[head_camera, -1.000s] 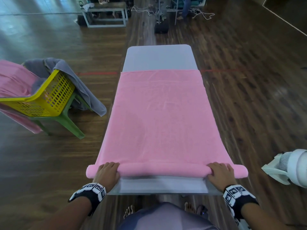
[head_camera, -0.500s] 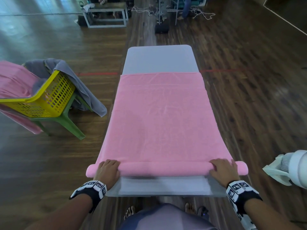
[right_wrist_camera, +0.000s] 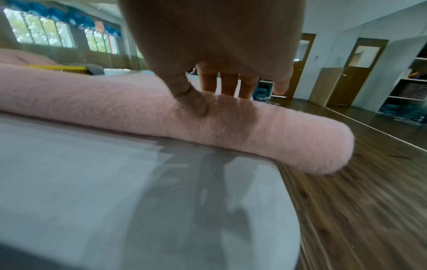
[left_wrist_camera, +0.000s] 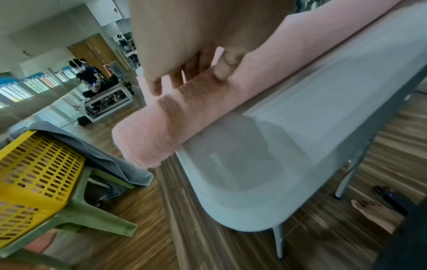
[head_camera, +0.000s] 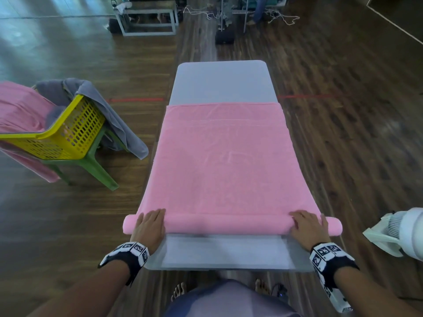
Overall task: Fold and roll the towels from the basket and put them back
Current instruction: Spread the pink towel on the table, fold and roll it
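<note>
A pink towel [head_camera: 224,165] lies flat along the grey table [head_camera: 220,81], its near end wound into a roll [head_camera: 229,225] across the table's width. My left hand [head_camera: 150,221] lies flat on the roll's left end [left_wrist_camera: 184,113], fingers straight and pressing down. My right hand [head_camera: 306,224] presses the right end [right_wrist_camera: 289,131] the same way, fingers extended over the top. Both roll ends overhang the table sides. The yellow basket [head_camera: 68,131] sits tilted on a green stool at the left, with a grey towel [head_camera: 109,110] and another pink towel [head_camera: 20,110] draped over it.
A white fan [head_camera: 402,234] stands on the floor at the right, close to my right wrist. A bare strip of table [head_camera: 226,252] lies between the roll and the near edge. My bare feet [head_camera: 179,291] show under the table. Benches and cables sit far back.
The roll has moved a little farther up the table under both hands, leaving a wider bare strip at the near edge. My fingers now lie flatter over the top.
</note>
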A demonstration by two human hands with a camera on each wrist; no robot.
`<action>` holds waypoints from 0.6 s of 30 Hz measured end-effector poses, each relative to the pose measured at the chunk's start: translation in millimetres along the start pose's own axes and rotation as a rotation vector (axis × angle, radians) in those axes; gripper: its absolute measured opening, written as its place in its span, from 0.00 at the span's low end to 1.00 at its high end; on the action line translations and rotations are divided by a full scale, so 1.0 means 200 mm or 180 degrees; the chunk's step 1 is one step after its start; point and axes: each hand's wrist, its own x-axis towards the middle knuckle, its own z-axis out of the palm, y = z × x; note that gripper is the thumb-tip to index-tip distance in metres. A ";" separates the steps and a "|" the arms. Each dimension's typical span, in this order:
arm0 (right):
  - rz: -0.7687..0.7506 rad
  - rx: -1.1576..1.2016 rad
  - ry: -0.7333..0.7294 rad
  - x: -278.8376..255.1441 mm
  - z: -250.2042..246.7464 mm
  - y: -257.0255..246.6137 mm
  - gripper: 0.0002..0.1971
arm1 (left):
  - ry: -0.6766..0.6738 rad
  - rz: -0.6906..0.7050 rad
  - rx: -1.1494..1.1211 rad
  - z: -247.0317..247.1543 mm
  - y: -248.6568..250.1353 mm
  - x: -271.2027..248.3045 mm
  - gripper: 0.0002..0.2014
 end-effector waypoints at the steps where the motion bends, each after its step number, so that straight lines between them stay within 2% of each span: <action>1: 0.0019 0.0106 0.0101 0.01 -0.01 0.00 0.23 | 0.0012 -0.0056 -0.0020 0.00 0.01 0.01 0.23; 6: -0.0019 -0.0024 -0.0147 -0.08 0.06 -0.01 0.25 | -0.0470 0.0129 0.0181 0.06 -0.01 -0.05 0.32; 9: 0.0053 -0.0069 -0.0264 -0.08 0.05 0.00 0.21 | -0.0461 0.0209 0.0229 0.04 -0.01 -0.05 0.21; 11: 0.0090 -0.0196 -0.0339 -0.04 0.02 0.00 0.18 | -0.0301 0.0200 0.0290 0.00 0.00 0.01 0.16; 15: 0.0062 0.0122 0.0136 0.00 -0.01 -0.01 0.22 | -0.0033 -0.0026 0.0144 -0.03 0.03 0.09 0.23; 18: -0.0083 0.0134 -0.0128 -0.05 0.04 -0.02 0.25 | -0.0328 0.0009 0.0144 0.00 0.03 0.07 0.26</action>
